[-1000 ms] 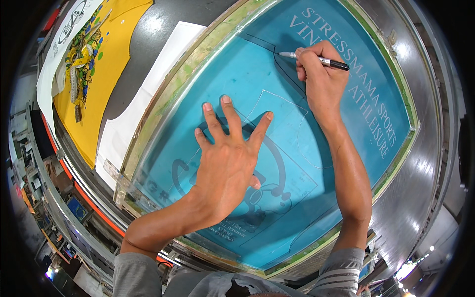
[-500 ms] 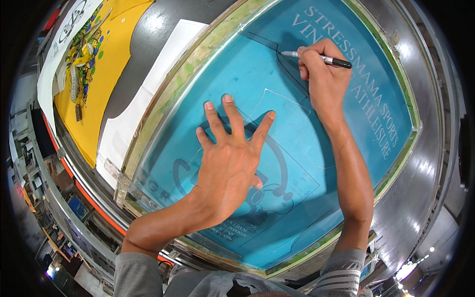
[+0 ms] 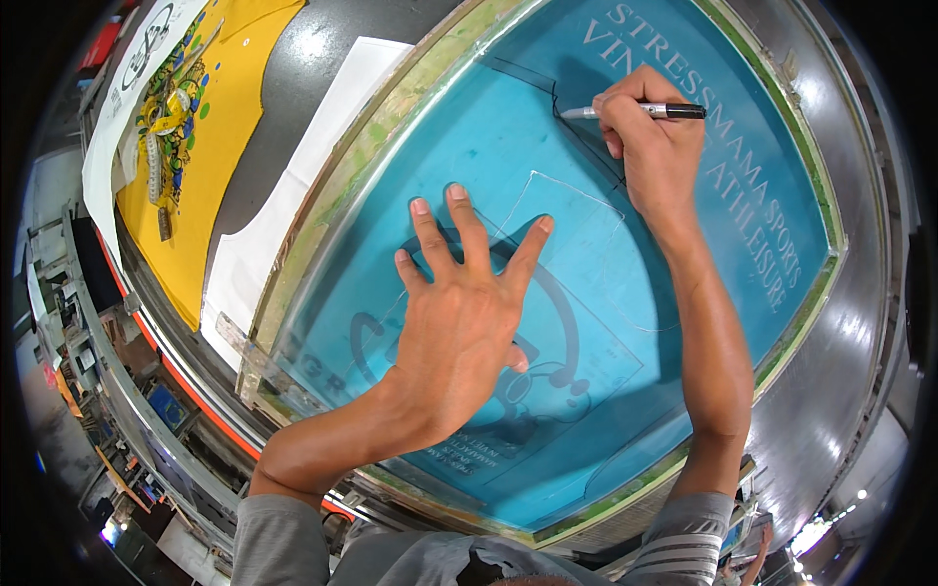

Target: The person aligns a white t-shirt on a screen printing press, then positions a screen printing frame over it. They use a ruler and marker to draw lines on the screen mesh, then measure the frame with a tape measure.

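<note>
My left hand [image 3: 459, 313] lies spread, palm down, on the blue translucent screen [image 3: 586, 264] inside its pale, green-stained frame [image 3: 813, 303]. Above and right of it, my right hand [image 3: 650, 161] grips a silver marker with a black end [image 3: 682, 110], its tip on a dark curved line [image 3: 562, 117] drawn near the screen's upper middle. Faint white outlines, pale lettering and a grey circular graphic show on or through the screen; my left hand partly covers the graphic.
Left of the frame lie white paper [image 3: 234, 273], a yellow patterned piece [image 3: 230, 117] with a coiled tape measure [image 3: 166, 127], and another white sheet [image 3: 103, 176] on a dark metal table [image 3: 313, 68]. An orange rail [image 3: 191, 386] edges it. Another person's arm [image 3: 760, 552] shows at bottom right.
The marker tip has moved a short way down along the dark curve, with my right hand. My left hand stays spread in place; the whole view has shifted slightly rightward.
</note>
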The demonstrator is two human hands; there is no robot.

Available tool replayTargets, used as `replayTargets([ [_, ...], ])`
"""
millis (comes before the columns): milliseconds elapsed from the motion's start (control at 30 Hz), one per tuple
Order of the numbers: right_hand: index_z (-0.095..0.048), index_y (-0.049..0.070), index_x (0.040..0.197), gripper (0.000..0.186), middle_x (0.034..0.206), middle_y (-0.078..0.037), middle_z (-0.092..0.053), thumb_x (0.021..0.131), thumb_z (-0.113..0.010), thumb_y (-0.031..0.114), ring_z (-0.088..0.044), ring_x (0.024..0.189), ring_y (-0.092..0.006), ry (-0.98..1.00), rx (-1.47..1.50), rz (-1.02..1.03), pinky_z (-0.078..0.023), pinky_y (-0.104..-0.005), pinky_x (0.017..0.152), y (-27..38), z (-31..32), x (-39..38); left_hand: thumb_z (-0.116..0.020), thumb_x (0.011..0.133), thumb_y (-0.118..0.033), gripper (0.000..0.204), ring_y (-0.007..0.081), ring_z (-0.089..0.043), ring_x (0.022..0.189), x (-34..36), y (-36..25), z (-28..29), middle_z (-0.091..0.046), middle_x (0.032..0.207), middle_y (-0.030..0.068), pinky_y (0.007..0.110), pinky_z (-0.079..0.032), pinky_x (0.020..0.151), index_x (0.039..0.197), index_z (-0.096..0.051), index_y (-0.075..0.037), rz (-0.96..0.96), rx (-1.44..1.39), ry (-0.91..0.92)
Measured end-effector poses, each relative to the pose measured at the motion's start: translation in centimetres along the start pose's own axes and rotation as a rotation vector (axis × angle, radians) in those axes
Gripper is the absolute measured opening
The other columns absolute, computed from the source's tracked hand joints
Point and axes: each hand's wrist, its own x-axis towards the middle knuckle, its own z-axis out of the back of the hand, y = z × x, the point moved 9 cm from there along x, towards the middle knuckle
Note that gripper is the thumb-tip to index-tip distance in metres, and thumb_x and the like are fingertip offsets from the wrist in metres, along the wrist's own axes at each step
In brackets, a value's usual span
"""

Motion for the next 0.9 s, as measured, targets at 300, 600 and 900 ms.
replayTargets([
  [300, -0.058, 0.002, 0.072, 0.012, 0.067, -0.003, -0.056, 0.082, -0.065, 0.005, -0.043, 0.056, -0.0071, 0.029, -0.022, 0.001, -0.030, -0.0251, 0.049, -0.05, 0.14, 0.23, -0.095, 0.060, -0.043, 0.116, 0.0697, -0.042, 0.131, 0.01, -0.04, -0.08, -0.034, 0.147, 0.0492, 0.068, -0.056, 0.088, 0.158, -0.040, -0.016, -0.005, 0.002, 0.005],
  [600, -0.054, 0.004, 0.070, 0.013, 0.066, 0.000, -0.052, 0.081, -0.061, 0.005, -0.039, 0.058, -0.0059, 0.084, -0.013, 0.044, -0.028, -0.0255, 0.051, 0.14, -0.07, 0.53, -0.096, 0.059, -0.041, 0.117, 0.0706, -0.041, 0.131, 0.05, -0.02, -0.05, -0.032, 0.148, 0.0495, 0.069, -0.056, 0.089, 0.159, -0.039, -0.016, 0.001, -0.027, 0.021],
  [900, -0.056, 0.006, 0.076, 0.011, 0.068, 0.002, -0.051, 0.084, -0.063, 0.008, -0.038, 0.060, -0.0050, 0.117, 0.164, 0.040, -0.027, -0.0256, 0.052, -0.03, 0.27, 0.51, -0.095, 0.062, -0.039, 0.116, 0.0714, -0.038, 0.132, 0.12, -0.09, -0.20, -0.028, 0.150, 0.0498, 0.070, -0.054, 0.092, 0.160, -0.036, -0.018, 0.005, -0.043, 0.035],
])
